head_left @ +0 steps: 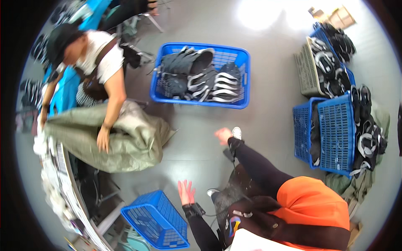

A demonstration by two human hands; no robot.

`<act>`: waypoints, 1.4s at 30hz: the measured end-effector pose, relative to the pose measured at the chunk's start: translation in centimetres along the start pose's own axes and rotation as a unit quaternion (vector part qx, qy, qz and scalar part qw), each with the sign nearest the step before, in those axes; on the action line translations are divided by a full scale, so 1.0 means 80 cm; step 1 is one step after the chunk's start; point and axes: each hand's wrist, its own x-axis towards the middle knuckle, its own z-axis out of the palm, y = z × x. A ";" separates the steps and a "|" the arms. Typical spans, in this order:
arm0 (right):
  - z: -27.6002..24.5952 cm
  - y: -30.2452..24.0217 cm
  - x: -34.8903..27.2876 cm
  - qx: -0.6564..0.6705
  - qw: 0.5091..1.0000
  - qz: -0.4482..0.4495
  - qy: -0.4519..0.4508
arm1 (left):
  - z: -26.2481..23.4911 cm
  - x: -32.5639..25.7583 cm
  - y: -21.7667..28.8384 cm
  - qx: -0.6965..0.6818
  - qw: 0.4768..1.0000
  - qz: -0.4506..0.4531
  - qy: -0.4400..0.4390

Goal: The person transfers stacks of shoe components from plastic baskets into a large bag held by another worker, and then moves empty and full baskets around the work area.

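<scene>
My left hand (186,192) is open, fingers spread, beside a tilted blue plastic basket (144,200). It holds nothing and does not appear to touch the basket. My right hand (224,136) is stretched forward over the floor, near my white shoe (237,132); blur hides how its fingers are set. Ahead of it stands a wide blue basket (201,103) with dark grey and white-striped shoe parts (226,85) in it. At the left, a co-worker in a black cap (65,42) handles a large olive-green woven sack (109,142).
On the right stand stacked blue baskets (336,134) and a beige basket (306,69), with dark shoe parts (368,134) beside them. A worktable (79,188) with white material runs along the left. Cardboard boxes (341,17) lie at the far right.
</scene>
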 end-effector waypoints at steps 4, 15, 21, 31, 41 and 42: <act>-0.135 -0.090 0.096 0.516 0.847 0.123 0.040 | 0.199 0.088 0.108 0.048 0.994 0.062 -0.072; -0.173 -0.078 0.352 0.480 0.819 0.163 0.270 | 0.733 0.384 0.235 0.590 0.655 0.423 -0.211; -0.178 -0.036 0.438 0.608 0.793 -0.006 0.040 | 0.809 0.557 0.158 0.791 0.425 0.338 -0.281; -0.236 -0.175 0.256 0.585 0.805 -0.080 0.068 | 0.754 0.498 0.207 0.583 0.600 0.354 -0.418; -0.251 -0.318 0.250 0.242 0.952 -0.181 -0.049 | 0.620 0.424 0.197 0.275 0.906 0.155 -0.280; -0.247 -0.317 0.275 0.221 0.953 -0.189 -0.079 | 0.610 0.442 0.201 0.264 0.915 0.121 -0.280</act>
